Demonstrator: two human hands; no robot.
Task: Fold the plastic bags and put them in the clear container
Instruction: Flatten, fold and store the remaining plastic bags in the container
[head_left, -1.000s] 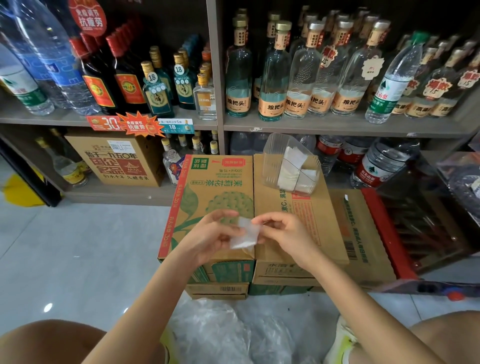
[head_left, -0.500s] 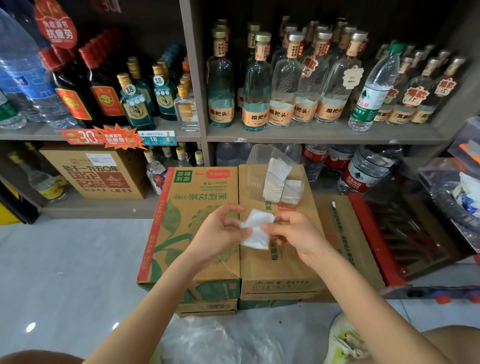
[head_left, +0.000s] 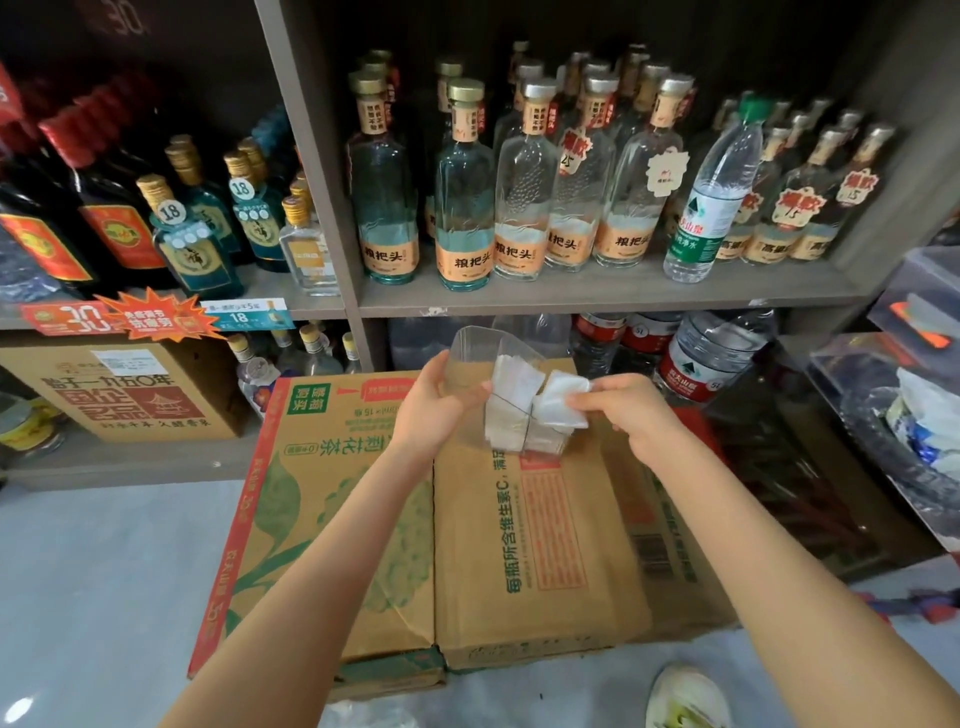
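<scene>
Both hands have moved forward over the brown cardboard box (head_left: 545, 545): the left hand (head_left: 436, 410) is gripping the clear plastic container (head_left: 475, 351), steadying its tilted mouth, while the right hand (head_left: 639, 415) is pinching the small folded white plastic bag (head_left: 561, 402) at that opening, beside the folded bags already inside (head_left: 514, 387).

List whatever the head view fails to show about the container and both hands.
Head view:
- Count of stacked bags in the clear container: they overlap.
- Fingers of left hand: blurred behind the container's wall.
- Fingertips of right hand: covered by the folded bag it pinches.
</scene>
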